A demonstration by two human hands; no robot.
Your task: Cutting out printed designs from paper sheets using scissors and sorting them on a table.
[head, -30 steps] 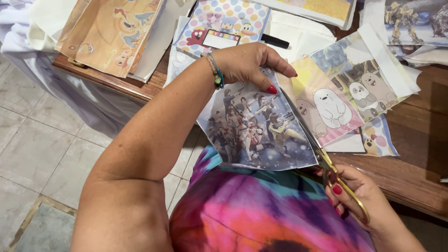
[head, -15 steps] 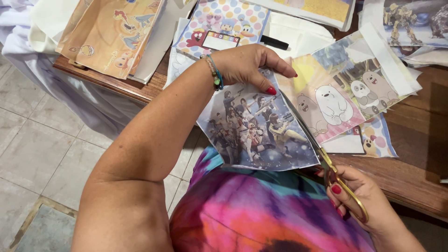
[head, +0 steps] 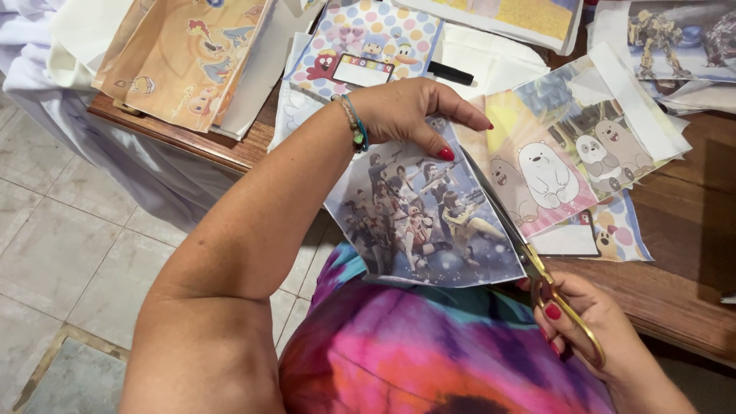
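Scissors [head: 529, 264] with gold handles sit nearest the camera, gripped by the right hand [head: 590, 330], whose fingers are curled closed through the loops; the blades run up along the right edge of the printed sheet [head: 422, 215], a grey-blue picture of cartoon figures. That sheet hangs over the near edge of the wooden table [head: 675, 284], above the person's tie-dye shirt [head: 429, 345]. The left hand [head: 414, 111] pinches the sheet's top edge, thumb under and fingers over, a beaded bracelet [head: 356, 123] on the wrist. Just right of the sheet lies a bear picture [head: 544, 172] in a clear sleeve. Beyond the sheet lie a polka-dot card [head: 376, 38] and a black marker [head: 452, 74]; left of it, tan illustrated papers [head: 184, 54]. No container shows among these.
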